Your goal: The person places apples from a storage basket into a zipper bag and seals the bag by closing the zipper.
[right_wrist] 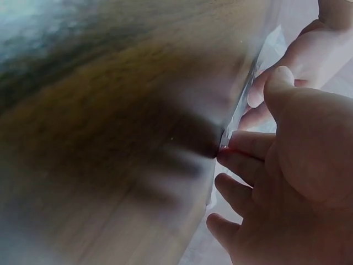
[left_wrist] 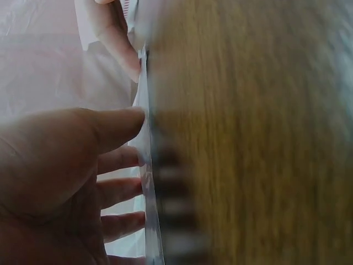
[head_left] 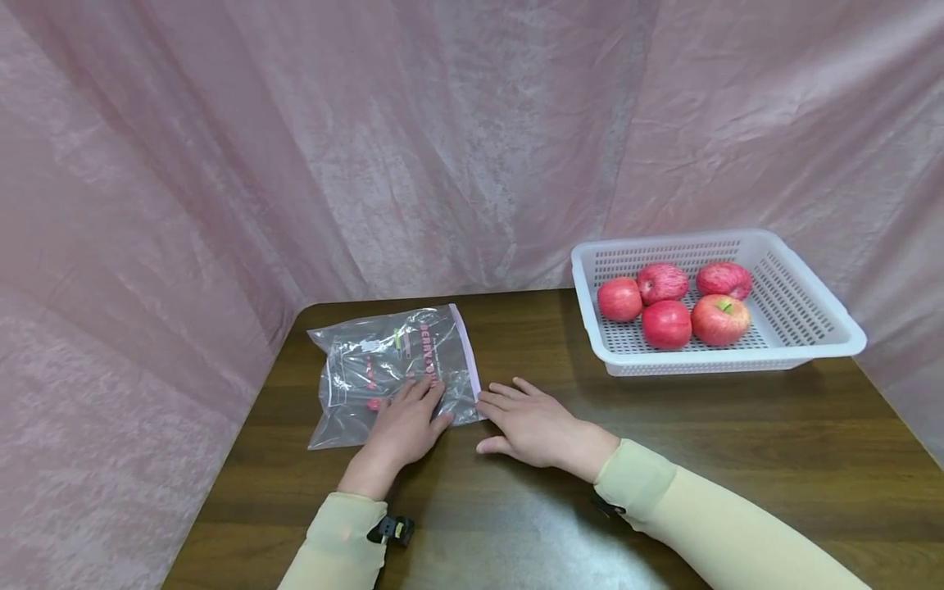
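Observation:
A clear plastic zip bag (head_left: 369, 348) with pink print lies flat on the wooden table, its pale purple zip strip (head_left: 464, 344) facing right. My left hand (head_left: 409, 426) rests on the bag's near part, fingers spread and extended. In the left wrist view, the left hand's thumb and fingertips (left_wrist: 124, 187) meet the thin film at the table surface. My right hand (head_left: 542, 426) lies palm down just right of the bag, its fingertips at the near end of the zip strip. The right wrist view shows those fingers (right_wrist: 234, 193) extended, with nothing gripped.
A white perforated plastic basket (head_left: 819, 348) stands at the back right of the table (head_left: 509, 508). Several red apples (head_left: 667, 324) sit in its left part. Pink curtains (head_left: 457, 147) hang behind the table and along both sides.

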{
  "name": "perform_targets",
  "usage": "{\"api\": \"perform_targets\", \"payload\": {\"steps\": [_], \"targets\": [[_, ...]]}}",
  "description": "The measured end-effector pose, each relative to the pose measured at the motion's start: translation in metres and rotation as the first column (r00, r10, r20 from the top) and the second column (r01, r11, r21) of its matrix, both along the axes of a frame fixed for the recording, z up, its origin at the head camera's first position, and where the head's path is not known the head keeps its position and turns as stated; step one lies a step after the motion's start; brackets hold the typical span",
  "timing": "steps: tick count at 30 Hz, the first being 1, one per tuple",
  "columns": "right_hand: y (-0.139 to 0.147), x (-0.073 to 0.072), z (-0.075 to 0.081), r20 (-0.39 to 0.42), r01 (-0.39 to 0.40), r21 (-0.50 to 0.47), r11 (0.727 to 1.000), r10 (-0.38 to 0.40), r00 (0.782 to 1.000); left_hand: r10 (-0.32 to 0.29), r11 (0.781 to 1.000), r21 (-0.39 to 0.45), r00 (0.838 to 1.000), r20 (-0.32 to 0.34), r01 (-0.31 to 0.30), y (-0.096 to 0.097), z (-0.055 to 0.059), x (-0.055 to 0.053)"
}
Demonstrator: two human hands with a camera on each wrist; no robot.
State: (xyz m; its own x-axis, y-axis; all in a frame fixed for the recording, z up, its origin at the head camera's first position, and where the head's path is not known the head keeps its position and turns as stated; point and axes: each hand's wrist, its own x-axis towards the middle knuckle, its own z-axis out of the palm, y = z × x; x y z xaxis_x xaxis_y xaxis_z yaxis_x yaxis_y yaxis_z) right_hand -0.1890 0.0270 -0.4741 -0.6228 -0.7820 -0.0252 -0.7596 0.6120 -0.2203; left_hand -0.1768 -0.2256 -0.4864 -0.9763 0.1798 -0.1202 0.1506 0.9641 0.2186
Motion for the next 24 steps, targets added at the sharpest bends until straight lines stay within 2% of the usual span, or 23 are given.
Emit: {"api": "perform_targets", "payload": {"steps": [1, 2, 9, 17, 19, 20, 22, 24], "targets": [[0.002, 0.001, 0.000, 0.001, 0.002, 0.000, 1.000, -0.002, 1.000, -0.001, 1.000, -0.006, 1.000, 0.008, 0.001, 0.003, 0.005, 0.002], [0.003, 0.001, 0.000, 0.003, 0.004, 0.001, 1.000, -0.004, 1.000, -0.014, 1.000, -0.003, 1.000, -0.006, 0.014, 0.003, 0.002, 0.001], [0.014, 0.007, -0.002, -0.022, 0.012, 0.010, 1.000, -0.012, 1.000, -0.024, 0.999, -0.021, 1.000, 0.001, 0.024, 0.015, 0.008, 0.004], [0.030, 0.013, -0.007, -0.027, 0.013, -0.045, 0.999, -0.014, 1.000, -0.089, 0.996, -0.006, 0.995, -0.038, 0.089, 0.022, -0.001, 0.002], [0.033, 0.015, -0.007, -0.020, 0.012, -0.056, 0.998, -0.013, 1.000, -0.100, 0.995, 0.004, 0.994, -0.040, 0.101, 0.023, -0.001, 0.002], [0.034, 0.016, -0.008, -0.029, 0.010, -0.060, 0.998, -0.012, 1.000, -0.099, 0.995, 0.010, 0.995, -0.027, 0.099, 0.025, 0.003, 0.003], [0.037, 0.018, -0.008, -0.027, 0.008, -0.063, 0.998, -0.010, 1.000, -0.119, 0.993, 0.009, 0.991, -0.054, 0.119, 0.024, -0.005, 0.000], [0.040, 0.020, -0.007, -0.028, 0.006, -0.066, 0.998, -0.008, 1.000, -0.124, 0.992, 0.020, 0.991, -0.044, 0.125, 0.027, -0.002, 0.001]]}}
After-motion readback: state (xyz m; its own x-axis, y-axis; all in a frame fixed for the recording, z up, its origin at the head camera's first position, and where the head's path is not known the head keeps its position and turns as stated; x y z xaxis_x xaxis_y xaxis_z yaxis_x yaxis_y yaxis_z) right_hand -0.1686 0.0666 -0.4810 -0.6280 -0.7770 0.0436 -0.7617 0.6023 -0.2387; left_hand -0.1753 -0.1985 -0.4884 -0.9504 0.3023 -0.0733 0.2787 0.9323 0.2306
